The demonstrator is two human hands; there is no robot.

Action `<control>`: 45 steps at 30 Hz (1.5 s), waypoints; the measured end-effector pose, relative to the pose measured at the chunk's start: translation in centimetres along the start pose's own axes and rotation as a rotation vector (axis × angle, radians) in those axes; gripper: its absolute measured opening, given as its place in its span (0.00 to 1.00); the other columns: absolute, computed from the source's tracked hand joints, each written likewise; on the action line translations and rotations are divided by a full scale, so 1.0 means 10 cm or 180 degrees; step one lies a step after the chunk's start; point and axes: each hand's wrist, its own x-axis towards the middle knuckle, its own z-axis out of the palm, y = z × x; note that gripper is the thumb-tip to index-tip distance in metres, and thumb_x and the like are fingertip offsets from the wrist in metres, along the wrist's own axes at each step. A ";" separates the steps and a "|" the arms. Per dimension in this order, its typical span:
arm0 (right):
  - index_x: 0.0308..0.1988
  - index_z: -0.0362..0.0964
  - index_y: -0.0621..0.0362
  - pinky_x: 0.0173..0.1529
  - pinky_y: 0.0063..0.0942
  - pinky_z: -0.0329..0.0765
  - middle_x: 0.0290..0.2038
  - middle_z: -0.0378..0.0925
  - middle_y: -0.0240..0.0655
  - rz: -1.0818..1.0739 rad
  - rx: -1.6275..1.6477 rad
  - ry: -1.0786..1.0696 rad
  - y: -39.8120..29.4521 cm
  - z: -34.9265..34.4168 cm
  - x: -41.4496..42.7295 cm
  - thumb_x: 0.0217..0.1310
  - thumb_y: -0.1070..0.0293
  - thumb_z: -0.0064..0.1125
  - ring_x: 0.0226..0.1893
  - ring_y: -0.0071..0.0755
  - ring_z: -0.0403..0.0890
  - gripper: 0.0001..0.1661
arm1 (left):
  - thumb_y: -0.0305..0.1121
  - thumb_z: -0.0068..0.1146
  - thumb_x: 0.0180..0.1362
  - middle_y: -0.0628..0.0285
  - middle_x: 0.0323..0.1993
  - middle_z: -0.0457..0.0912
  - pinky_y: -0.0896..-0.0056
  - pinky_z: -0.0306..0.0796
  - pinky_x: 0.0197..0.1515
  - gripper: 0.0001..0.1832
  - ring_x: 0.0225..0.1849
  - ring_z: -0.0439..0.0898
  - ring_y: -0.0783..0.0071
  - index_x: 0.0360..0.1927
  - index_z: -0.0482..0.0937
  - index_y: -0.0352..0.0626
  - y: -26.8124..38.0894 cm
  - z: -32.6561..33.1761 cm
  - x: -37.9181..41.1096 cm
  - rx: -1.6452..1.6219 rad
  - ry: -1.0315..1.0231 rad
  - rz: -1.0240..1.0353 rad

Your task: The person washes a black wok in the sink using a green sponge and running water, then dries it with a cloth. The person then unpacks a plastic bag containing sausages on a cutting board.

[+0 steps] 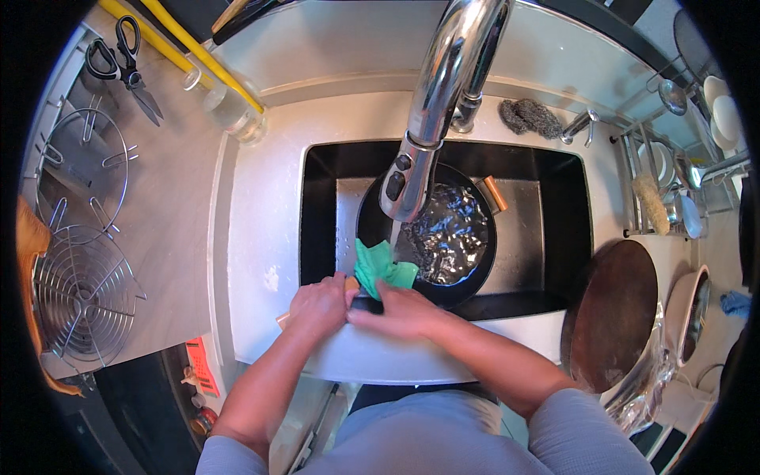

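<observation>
A black wok (488, 261) with water in it lies in the sink (522, 237), under the chrome faucet (409, 184), from which water runs. My left hand (323, 306) is closed around the wok's wooden handle (352, 284) at the sink's front left edge. Just right of it, my right hand (401, 309) is at the lower edge of a green cloth (380, 267), which lies over the wok's near left rim. The fingers of my right hand are blurred, so its hold on the cloth is unclear. A second, wooden side handle (494, 193) shows on the wok's far right.
Steel wool (530, 117) lies behind the sink. To the right stand a dish rack (638, 178) and a large round brown board or lid (617, 314). On the left counter are kitchen scissors (127, 74), a clear bottle (234, 113) and wire racks (89, 297).
</observation>
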 end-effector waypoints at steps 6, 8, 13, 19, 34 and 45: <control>0.72 0.51 0.75 0.69 0.46 0.70 0.67 0.67 0.68 0.0005 0.1142 0.1156 0.01 0.26 0.60 0.56 0.24 0.57 0.66 0.67 0.73 0.69 | 0.50 0.49 0.72 0.47 0.45 0.87 0.46 0.78 0.49 0.22 0.47 0.86 0.45 0.53 0.77 0.41 0.08 -0.09 0.03 0.0061 -0.0267 -0.0151; 0.75 0.46 0.74 0.70 0.44 0.69 0.69 0.65 0.68 0.0197 0.0446 0.0194 -0.05 0.01 0.07 0.56 0.22 0.57 0.68 0.65 0.72 0.72 | 0.46 0.48 0.71 0.47 0.45 0.86 0.46 0.78 0.49 0.19 0.46 0.86 0.45 0.54 0.76 0.41 -0.01 0.00 0.01 0.0016 -0.0145 -0.0092; 0.74 0.46 0.77 0.73 0.43 0.67 0.70 0.64 0.68 0.0294 0.0766 0.0299 -0.05 0.05 0.36 0.54 0.19 0.56 0.70 0.63 0.70 0.76 | 0.41 0.48 0.70 0.47 0.46 0.86 0.48 0.78 0.49 0.17 0.47 0.86 0.46 0.54 0.76 0.42 0.02 0.01 0.03 -0.0008 -0.0097 -0.0076; 0.74 0.42 0.83 0.76 0.40 0.63 0.68 0.65 0.72 0.0279 0.0233 -0.0150 0.03 -0.05 0.06 0.53 0.17 0.56 0.70 0.64 0.70 0.80 | 0.44 0.48 0.71 0.48 0.46 0.86 0.49 0.77 0.50 0.17 0.49 0.85 0.47 0.53 0.76 0.42 0.04 -0.04 0.00 0.0045 -0.0193 -0.0149; 0.75 0.45 0.79 0.74 0.42 0.65 0.70 0.62 0.71 0.0057 0.0631 0.0619 0.01 0.13 0.36 0.55 0.19 0.56 0.71 0.66 0.68 0.77 | 0.51 0.50 0.73 0.47 0.44 0.87 0.49 0.79 0.48 0.23 0.46 0.87 0.47 0.51 0.76 0.39 0.09 -0.13 0.03 0.0015 -0.0191 -0.0092; 0.74 0.46 0.77 0.72 0.42 0.67 0.63 0.70 0.74 0.0049 0.1326 0.1184 0.01 0.21 0.85 0.61 0.22 0.53 0.67 0.60 0.74 0.70 | 0.43 0.48 0.71 0.44 0.43 0.86 0.46 0.79 0.47 0.17 0.44 0.87 0.44 0.47 0.78 0.39 0.09 -0.11 0.03 0.0035 -0.0274 -0.0192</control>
